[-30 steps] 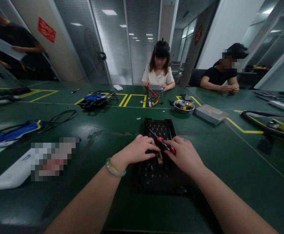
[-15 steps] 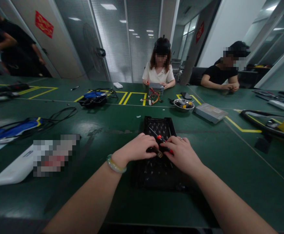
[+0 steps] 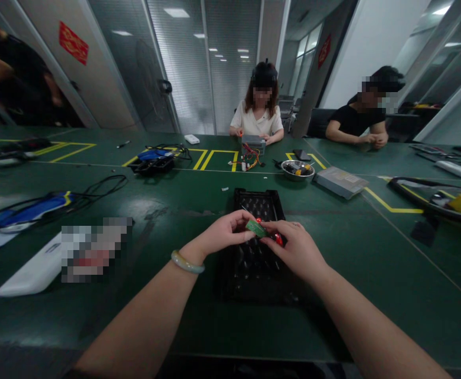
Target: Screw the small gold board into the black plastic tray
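Note:
Over a black tray on the green table, my left hand pinches one end of a small green circuit board. The fingers of my right hand close on the board's other end. A red and black screwdriver is also in my right hand, its handle partly hidden by the fingers. The board's green face shows, tilted toward me.
A metal bowl of small parts and a grey metal box lie beyond the tray. Left are a white casing and a blue cabled item. Two people sit opposite; others stand far left.
Between my hands the part has been turned, and its green face now shows. Both hands have moved slightly up and closer together.

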Tool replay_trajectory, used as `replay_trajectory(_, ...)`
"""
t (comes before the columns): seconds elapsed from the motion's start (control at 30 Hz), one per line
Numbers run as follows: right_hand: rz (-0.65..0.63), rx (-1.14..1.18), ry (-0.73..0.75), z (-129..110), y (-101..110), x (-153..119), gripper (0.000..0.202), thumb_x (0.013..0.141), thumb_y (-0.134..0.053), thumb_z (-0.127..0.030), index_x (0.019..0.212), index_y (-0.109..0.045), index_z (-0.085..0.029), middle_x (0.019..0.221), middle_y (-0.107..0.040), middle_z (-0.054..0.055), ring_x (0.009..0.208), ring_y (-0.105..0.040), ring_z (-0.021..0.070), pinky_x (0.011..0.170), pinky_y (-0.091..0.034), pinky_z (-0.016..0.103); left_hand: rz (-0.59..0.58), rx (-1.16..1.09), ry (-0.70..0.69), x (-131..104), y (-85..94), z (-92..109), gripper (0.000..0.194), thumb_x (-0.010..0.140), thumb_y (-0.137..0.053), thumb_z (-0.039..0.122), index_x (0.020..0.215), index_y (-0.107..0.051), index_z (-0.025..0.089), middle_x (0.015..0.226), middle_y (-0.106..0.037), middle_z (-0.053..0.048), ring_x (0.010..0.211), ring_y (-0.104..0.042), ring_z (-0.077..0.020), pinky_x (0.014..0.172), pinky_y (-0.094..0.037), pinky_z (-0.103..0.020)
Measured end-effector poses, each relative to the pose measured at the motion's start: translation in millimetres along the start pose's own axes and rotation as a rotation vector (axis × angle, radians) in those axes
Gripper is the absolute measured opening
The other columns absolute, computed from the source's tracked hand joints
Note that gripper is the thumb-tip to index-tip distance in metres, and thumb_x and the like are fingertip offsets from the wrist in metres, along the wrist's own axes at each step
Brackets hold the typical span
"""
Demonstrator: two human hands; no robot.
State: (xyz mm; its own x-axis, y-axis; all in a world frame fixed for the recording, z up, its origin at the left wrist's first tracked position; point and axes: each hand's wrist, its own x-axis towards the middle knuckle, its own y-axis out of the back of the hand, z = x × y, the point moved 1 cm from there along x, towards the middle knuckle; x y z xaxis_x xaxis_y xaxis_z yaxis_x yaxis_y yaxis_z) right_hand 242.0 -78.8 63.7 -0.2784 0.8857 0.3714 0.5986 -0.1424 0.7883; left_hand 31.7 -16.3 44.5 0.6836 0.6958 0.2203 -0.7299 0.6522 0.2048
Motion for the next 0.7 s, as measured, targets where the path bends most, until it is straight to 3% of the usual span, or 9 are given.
replay_trajectory(0.33,0.033,0.204,-0.077,0,0,0,0.017,0.087,-0.069,-0.024,0.103,-0.071,-0.028,0.091,-0.065,-0.002,0.083,-0.061,0.0126,0.075,-0.048,0.027,-0.006,0.192,-0.018,-2,5.0,1,0.033,0.086,-0.069,0.028,0.117,-0.065,0.019,0.114,-0.067,-0.005,0.102,-0.062,-0.0174,0.093,-0.047,-0.033)
replay_trajectory(0.5,0.130,0.160,0.032,-4,7,-2,0.015,0.088,-0.068,-0.023,0.102,-0.070,-0.024,0.091,-0.064,-0.001,0.084,-0.061,0.0122,0.074,-0.048,0.027,0.035,0.149,-0.016,1,1.5,3,0.029,0.090,-0.065,0.031,0.116,-0.067,0.019,0.114,-0.069,-0.006,0.105,-0.062,-0.0180,0.095,-0.047,-0.034)
replay_trajectory(0.57,0.142,0.216,0.140,-7,9,-4,0.021,0.086,-0.071,-0.025,0.107,-0.069,-0.024,0.094,-0.063,0.000,0.086,-0.061,0.0121,0.077,-0.049,0.026,0.045,0.037,-0.011,2,1.1,2,0.024,0.091,-0.064,0.029,0.112,-0.068,0.017,0.113,-0.068,-0.007,0.105,-0.062,-0.0175,0.096,-0.047,-0.033)
replay_trajectory(0.7,0.128,0.319,0.326,-13,9,-7,0.057,0.077,-0.082,-0.030,0.129,-0.060,-0.026,0.109,-0.060,0.003,0.098,-0.060,0.0140,0.087,-0.050,0.027,0.029,-0.204,0.025,1,2.3,5,0.021,0.090,-0.066,0.029,0.109,-0.066,0.017,0.106,-0.068,-0.004,0.093,-0.064,-0.0141,0.088,-0.050,-0.030)
